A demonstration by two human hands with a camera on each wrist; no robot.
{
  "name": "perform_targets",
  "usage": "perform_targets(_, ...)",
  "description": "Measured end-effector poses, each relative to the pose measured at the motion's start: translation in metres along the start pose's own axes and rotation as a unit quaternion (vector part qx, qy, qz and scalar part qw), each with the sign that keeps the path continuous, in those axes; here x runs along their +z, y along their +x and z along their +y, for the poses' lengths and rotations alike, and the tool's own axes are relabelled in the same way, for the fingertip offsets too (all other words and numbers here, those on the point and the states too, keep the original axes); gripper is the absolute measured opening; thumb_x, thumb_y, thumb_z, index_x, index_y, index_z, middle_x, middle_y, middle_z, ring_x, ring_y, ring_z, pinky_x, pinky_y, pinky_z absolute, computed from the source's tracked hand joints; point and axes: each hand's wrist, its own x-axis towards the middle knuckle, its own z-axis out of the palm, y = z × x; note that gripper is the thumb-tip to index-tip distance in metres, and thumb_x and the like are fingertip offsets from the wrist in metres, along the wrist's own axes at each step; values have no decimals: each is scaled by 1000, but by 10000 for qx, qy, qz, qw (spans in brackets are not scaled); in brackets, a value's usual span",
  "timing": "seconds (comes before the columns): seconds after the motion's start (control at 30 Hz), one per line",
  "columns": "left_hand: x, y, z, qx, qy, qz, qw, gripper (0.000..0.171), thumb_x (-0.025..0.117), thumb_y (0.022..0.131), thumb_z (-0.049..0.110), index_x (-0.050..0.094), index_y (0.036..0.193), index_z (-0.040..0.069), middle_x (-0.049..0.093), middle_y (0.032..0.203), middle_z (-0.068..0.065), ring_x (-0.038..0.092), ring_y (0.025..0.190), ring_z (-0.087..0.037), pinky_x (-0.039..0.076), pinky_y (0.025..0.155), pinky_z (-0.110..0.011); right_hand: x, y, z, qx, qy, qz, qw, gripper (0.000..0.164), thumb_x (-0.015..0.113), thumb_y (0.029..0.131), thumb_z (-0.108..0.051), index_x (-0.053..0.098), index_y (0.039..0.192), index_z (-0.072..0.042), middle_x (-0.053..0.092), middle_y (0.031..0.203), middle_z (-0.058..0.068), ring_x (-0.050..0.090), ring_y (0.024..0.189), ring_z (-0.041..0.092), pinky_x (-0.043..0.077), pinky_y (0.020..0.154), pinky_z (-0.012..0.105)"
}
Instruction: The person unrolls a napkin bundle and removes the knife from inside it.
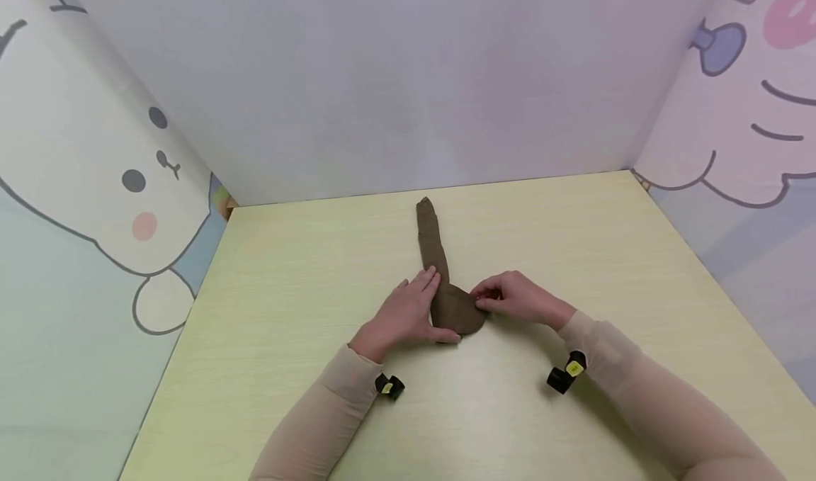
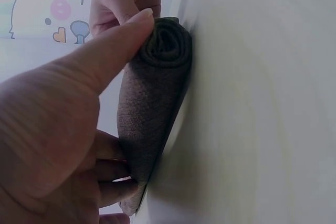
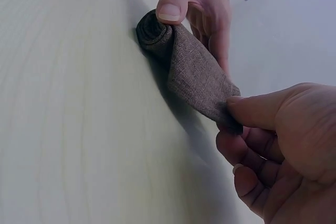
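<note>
Nearest the camera, along the lower edge, two pale sleeves (image 1: 676, 417), reaching inward over a light, wood-grained surface (image 1: 280, 275). Beyond, a plain whitish back panel (image 1: 408, 91). At left and right, side panels printed with cartoon figures, including a white cartoon face (image 1: 115, 134) with grey eyes and a pink cheek. Mid-surface, a brown cloth (image 1: 434, 253), lying lengthwise away from the camera, wound into a spiral roll, with a loose flap fanning out rightward at the near end. Of the hands, along the roll's left side, the left hand (image 1: 408, 311), fingers extended against the cloth, thumb spread apart and touching the near end. At the flap's outer corner, the right hand (image 1: 519, 298), pinching cloth between thumb and fingers. At both wrists, small black devices (image 1: 559, 380). Smallest, on those, yellow labels (image 1: 575, 368), any print too small to read.
</note>
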Motion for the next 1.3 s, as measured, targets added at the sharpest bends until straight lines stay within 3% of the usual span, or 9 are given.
perform_targets(0.37,-1,-2,-3,61,-113,-89,9999,117,53,74,81,19,153,1,14,159,-14,16,146,-23,24,112,-47,3,-5,2,-45,287,133,9995,14,68,91,-17,74,103,-13,71,90,-7,62,79,8,51,68,24)
perform_targets(0.57,-5,-7,-8,95,-19,-84,9999,112,51,78,79,20,152,0,17,158,-15,17,145,-24,24,112,-47,4,-2,0,-20,205,144,9997,12,68,91,-18,74,102,-16,71,90,-9,62,79,9,51,69,24)
perform_targets(0.87,-11,-19,-18,115,266,-127,9995,112,51,78,79,22,152,-1,22,157,-15,21,144,-28,24,112,-46,8,6,-12,-289,223,125,9993,12,69,90,-19,74,101,-15,70,87,-8,59,74,8,49,66,23)
perform_targets(1.13,-16,-34,-20,105,251,-123,9996,110,54,78,76,22,153,3,22,158,-12,19,145,-26,23,113,-46,14,14,-19,-313,164,59,9994,12,70,90,-18,74,100,-14,69,85,-9,58,73,8,49,65,23)
perform_targets(1.3,-17,-39,-19,267,343,44,9990,107,57,80,73,24,152,2,22,157,-13,20,144,-26,25,112,-46,19,18,-24,-442,118,82,9989,12,70,89,-16,75,100,-12,70,86,-9,59,73,7,50,66,23)
